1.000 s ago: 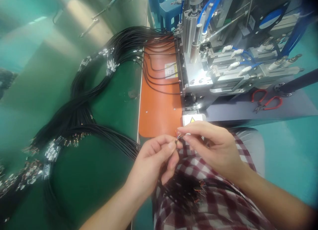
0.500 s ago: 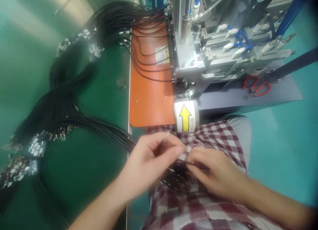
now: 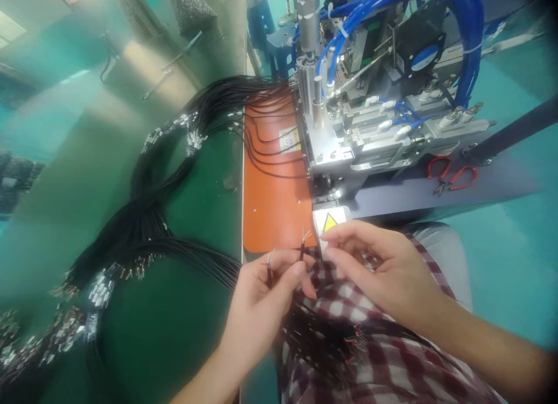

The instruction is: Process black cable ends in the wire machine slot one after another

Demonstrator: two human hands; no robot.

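Observation:
Pinched in my left hand (image 3: 272, 293) is a black cable (image 3: 302, 251), its stripped end pointing up with thin wires fanned out. A second stripped cable end (image 3: 269, 269) sticks up between the fingers of the same hand. Just to the right, my right hand (image 3: 377, 258) hovers with thumb and forefinger apart, and I see nothing between them. Below both hands a bundle of black cables (image 3: 318, 340) lies across my lap on the checked cloth, some ends showing reddish wires.
Ahead stands a metal machine (image 3: 331, 148) with blue air hoses; several cables run into it over an orange plate (image 3: 274, 224). Thick black cable bundles (image 3: 143, 218) with silvery ends cover part of the green table (image 3: 183, 334). Red-handled pliers (image 3: 451, 177) lie at the right.
My right hand has come away from the cable and opened, rising slightly. The stripped cable ends now stand clear in my left hand. The camera view has tilted up.

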